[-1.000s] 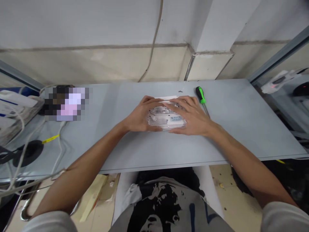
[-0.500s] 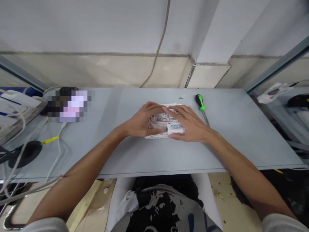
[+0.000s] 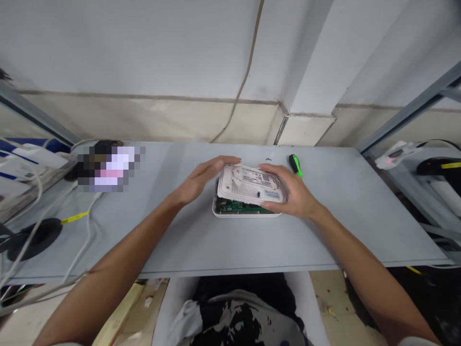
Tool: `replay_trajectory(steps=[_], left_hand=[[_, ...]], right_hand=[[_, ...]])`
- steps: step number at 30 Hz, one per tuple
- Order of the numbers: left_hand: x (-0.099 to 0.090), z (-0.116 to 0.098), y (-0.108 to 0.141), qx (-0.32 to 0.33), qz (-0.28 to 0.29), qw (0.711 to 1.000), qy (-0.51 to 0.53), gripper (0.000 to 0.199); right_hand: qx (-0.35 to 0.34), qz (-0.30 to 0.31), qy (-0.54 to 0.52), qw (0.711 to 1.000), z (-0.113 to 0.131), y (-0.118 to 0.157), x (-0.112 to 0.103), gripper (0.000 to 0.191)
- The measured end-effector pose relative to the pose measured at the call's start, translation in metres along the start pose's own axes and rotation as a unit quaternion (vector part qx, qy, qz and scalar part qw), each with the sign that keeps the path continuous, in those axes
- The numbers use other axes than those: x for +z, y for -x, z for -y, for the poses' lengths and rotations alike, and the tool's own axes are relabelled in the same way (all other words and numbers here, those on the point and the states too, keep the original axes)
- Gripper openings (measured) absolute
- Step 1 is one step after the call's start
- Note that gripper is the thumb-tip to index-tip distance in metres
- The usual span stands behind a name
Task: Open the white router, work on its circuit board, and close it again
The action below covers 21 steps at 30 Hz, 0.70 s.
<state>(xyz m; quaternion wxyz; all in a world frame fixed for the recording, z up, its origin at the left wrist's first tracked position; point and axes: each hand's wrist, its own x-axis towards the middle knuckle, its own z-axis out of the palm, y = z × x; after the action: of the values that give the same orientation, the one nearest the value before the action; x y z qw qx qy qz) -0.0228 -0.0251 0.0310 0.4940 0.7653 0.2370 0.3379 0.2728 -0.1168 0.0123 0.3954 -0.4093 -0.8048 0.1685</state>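
A white plastic router cover is lifted and tilted above its white lower shell, which lies on the table. A green circuit board shows in the gap between them. My right hand is shut on the cover's right end. My left hand is open, its fingers spread just beside the cover's left edge and holding nothing. Beyond my right hand lies a green-and-black screwdriver, its shaft hidden by that hand.
The grey metal table has a front edge close to my body. A pixelated patch hides an object at the left. White cables run through a black round grommet. A white device sits on a shelf at the right.
The white cover has come up off the lower shell and tilted, exposing the green board. My left hand has let go and opened, and my right hand now holds the cover.
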Motion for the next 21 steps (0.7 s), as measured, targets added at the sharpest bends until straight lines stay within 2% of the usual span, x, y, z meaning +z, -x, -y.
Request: replay_trajectory(steps=[3,6,8,10,12,15,18,19,21], left_hand=[[-0.003,-0.002,0.000,0.011,-0.006,0.998,0.058,0.036],[0.005,-0.011,0.003,0.052,-0.016,0.998,0.025,0.042],[0.013,-0.016,0.004,0.075,-0.036,0.997,-0.001,0.044],[0.020,-0.018,0.004,0.080,-0.077,0.994,-0.010,0.038],[0.023,-0.015,0.003,0.066,-0.145,0.987,-0.011,0.030],[0.019,-0.009,-0.001,0.029,-0.242,0.970,0.008,0.037],[0.012,-0.004,-0.005,0.000,-0.293,0.955,0.042,0.045],[0.010,-0.003,-0.005,-0.008,-0.305,0.951,0.050,0.046],[0.009,0.000,-0.006,-0.022,-0.323,0.944,0.065,0.048]], right_hand=[[0.043,0.005,-0.108,0.993,-0.004,0.000,-0.006,0.079],[0.077,0.039,-0.214,0.973,-0.006,-0.003,-0.013,0.067],[0.096,0.073,-0.289,0.950,-0.006,-0.009,-0.018,0.060],[0.119,0.128,-0.351,0.920,-0.004,-0.021,-0.024,0.058],[0.149,0.184,-0.369,0.899,0.000,-0.036,-0.028,0.059],[0.172,0.213,-0.345,0.898,0.007,-0.060,-0.027,0.057],[0.163,0.187,-0.372,0.895,0.010,-0.070,-0.015,0.070],[0.157,0.155,-0.382,0.898,0.009,-0.068,-0.010,0.071],[0.143,0.049,-0.367,0.918,0.006,-0.061,0.001,0.062]])
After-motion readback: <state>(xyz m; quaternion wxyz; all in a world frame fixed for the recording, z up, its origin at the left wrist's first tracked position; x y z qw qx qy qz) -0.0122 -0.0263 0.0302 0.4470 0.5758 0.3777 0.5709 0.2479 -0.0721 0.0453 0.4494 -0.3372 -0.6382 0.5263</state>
